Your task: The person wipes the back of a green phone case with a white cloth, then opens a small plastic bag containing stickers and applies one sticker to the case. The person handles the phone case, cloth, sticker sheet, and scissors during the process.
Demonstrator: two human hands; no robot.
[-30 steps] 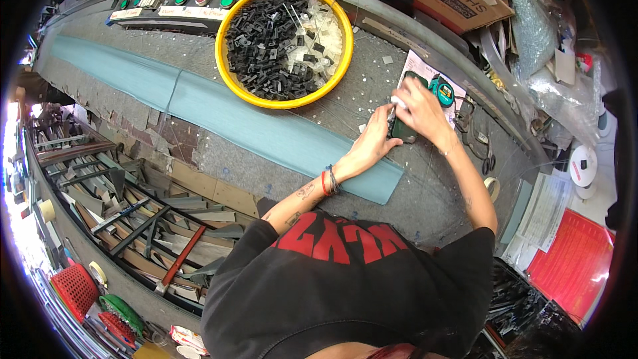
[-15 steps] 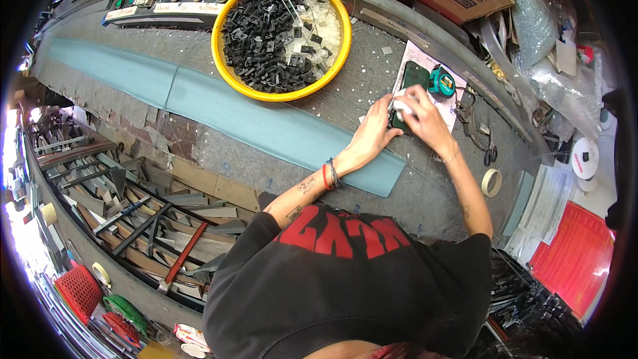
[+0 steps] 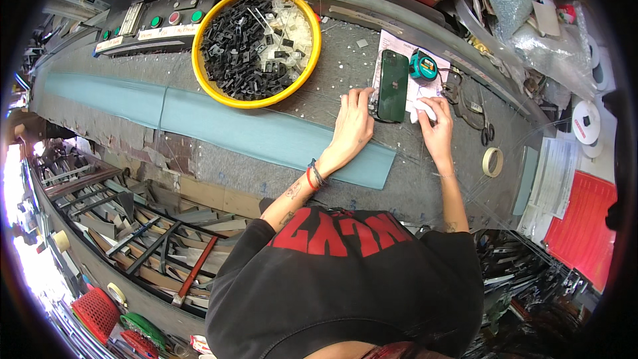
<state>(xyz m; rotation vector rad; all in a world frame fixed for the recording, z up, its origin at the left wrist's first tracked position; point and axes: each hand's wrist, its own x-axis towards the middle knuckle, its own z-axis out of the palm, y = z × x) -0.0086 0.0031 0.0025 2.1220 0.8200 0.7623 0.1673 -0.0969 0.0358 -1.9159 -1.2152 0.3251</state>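
Note:
On the worktop a dark green phone (image 3: 393, 86) lies on a printed paper sheet (image 3: 391, 41). My left hand (image 3: 353, 119) is just left of the phone's lower end, fingers curled and closed; whatever they pinch is too small to make out. To the right of the phone, my right hand (image 3: 436, 131) grips a small white object (image 3: 424, 110) between thumb and fingers. A teal tape measure (image 3: 423, 66) sits on the paper beside the phone. Under my left wrist runs a long blue-grey strip (image 3: 266, 133), lying flat along the bench.
A yellow basin (image 3: 316, 46) of black and clear plastic clips stands at the back. Scissors (image 3: 488, 133) and a tape roll (image 3: 492, 161) lie to the right. Green and red buttons (image 3: 175, 18) line a panel at the back left. Offcuts fill a rack (image 3: 159, 239) below.
My hands have moved apart, uncovering the phone. The left has drawn to its left side, and the right has come down to its right with the white object. The whole view has shifted slightly.

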